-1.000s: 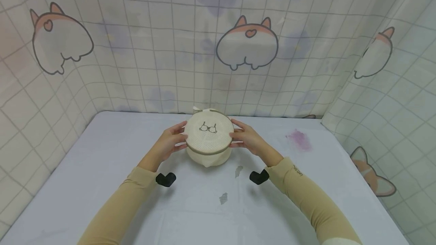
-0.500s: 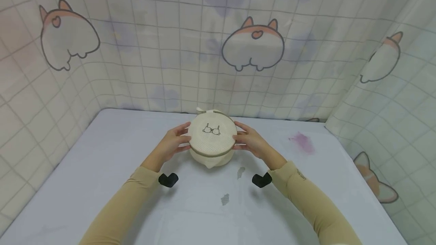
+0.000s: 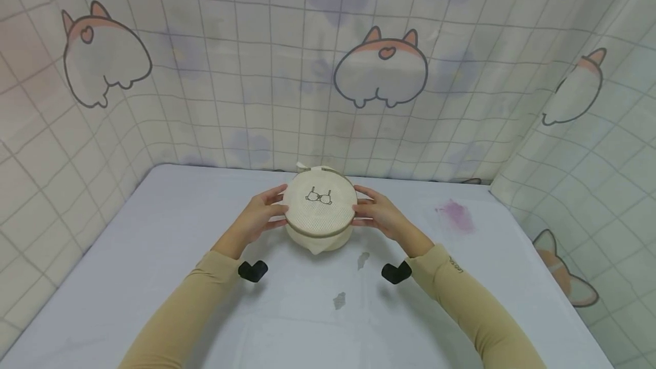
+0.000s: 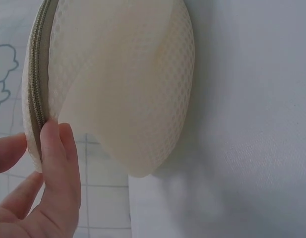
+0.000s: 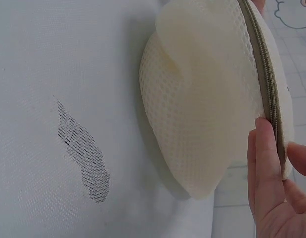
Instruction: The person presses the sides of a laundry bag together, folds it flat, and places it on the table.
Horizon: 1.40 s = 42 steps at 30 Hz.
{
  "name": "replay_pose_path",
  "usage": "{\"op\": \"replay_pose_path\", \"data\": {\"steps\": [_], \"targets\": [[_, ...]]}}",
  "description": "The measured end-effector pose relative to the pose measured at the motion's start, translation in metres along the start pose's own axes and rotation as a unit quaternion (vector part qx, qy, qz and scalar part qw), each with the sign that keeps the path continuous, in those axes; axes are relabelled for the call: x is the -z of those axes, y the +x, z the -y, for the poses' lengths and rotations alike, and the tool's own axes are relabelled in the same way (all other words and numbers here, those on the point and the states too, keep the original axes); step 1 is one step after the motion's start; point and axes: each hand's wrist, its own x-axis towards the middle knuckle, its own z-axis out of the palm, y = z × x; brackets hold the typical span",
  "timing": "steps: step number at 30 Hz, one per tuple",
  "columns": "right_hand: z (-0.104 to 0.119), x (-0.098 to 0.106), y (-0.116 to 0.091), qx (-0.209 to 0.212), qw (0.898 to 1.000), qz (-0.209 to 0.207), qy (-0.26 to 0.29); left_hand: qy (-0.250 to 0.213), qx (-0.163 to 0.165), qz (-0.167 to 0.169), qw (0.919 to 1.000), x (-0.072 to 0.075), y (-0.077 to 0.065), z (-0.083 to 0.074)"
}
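Note:
A cream mesh bra wash bag (image 3: 322, 218) stands at the back middle of the table, its round lid printed with a small bra drawing. The lid tilts toward the front. My left hand (image 3: 256, 215) pinches the lid's rim at the left, thumb on top and fingers beneath. On the opposite side my right hand (image 3: 379, 214) grips the rim the same way. A zipper (image 4: 37, 69) runs along the rim, closed where the left wrist view shows it. Below it the soft mesh side (image 5: 192, 114) sags in folds, with a pointed corner hanging at the front.
A white cloth covers the table (image 3: 287, 323). Two grey worn patches (image 3: 339, 300) lie in front of the bag, and a pink stain (image 3: 456, 215) marks the right. Behind and at both sides hangs a checked curtain (image 3: 230, 73) with cartoon animals.
The head view has shifted slightly, so everything sits a little farther right in the frame. Both hands keep their hold on the bag, which stays at the same spot.

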Motion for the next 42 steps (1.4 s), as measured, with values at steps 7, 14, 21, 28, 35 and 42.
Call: {"op": "replay_pose_path", "data": {"steps": [7, 14, 21, 28, 35, 42], "targets": [[0.0005, -0.0003, 0.0002, -0.005, 1.000, -0.004, 0.006, -0.001, 0.006, 0.000, 1.0000, 0.0020, -0.0016, 0.0018], [0.0000, 0.0004, 0.0011, -0.006, 1.000, -0.003, 0.004, -0.011, 0.000, 0.000, 0.9999, 0.0037, -0.0036, 0.0045], [0.0020, 0.0003, -0.0007, -0.001, 1.000, -0.006, 0.007, -0.006, -0.012, -0.006, 0.9999, 0.0016, -0.0041, 0.0016], [-0.0001, 0.0014, 0.0015, -0.002, 1.000, -0.006, 0.008, 0.000, -0.015, -0.007, 0.9999, 0.0012, -0.0048, 0.0008], [-0.0017, -0.0002, 0.0032, -0.010, 1.000, -0.010, 0.003, 0.002, -0.013, -0.009, 0.9999, 0.0014, -0.0063, 0.0004], [-0.0056, 0.0000, 0.0046, -0.013, 1.000, -0.009, 0.005, -0.004, -0.021, -0.005, 0.9998, 0.0014, -0.0047, 0.0029]]}}
